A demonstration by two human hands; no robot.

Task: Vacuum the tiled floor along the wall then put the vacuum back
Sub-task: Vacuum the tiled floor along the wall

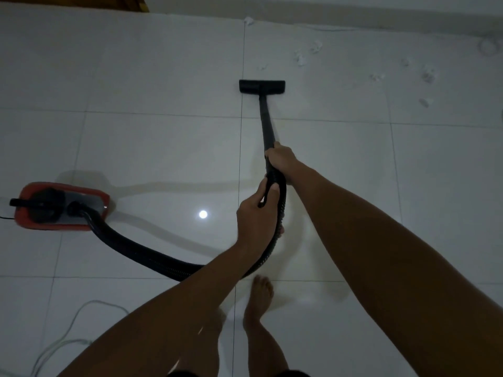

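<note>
A black vacuum wand (pixel 266 123) runs away from me to a flat black floor head (pixel 262 86) resting on the white tiled floor (pixel 163 148). My right hand (pixel 280 159) grips the wand's near end. Just below it, my left hand (pixel 257 210) holds the ribbed black hose (pixel 152 257) where it joins the wand. The hose curves left to the red and black vacuum body (pixel 62 205) standing on the floor. Small white bits of debris (pixel 300 59) lie beyond the floor head, near the wall (pixel 326 9).
A pale power cord (pixel 68 333) loops on the tiles at bottom left. My bare feet (pixel 261 295) stand behind the hose. More debris (pixel 427 77) is scattered to the right. A brown wooden edge (pixel 133 2) shows at the top left.
</note>
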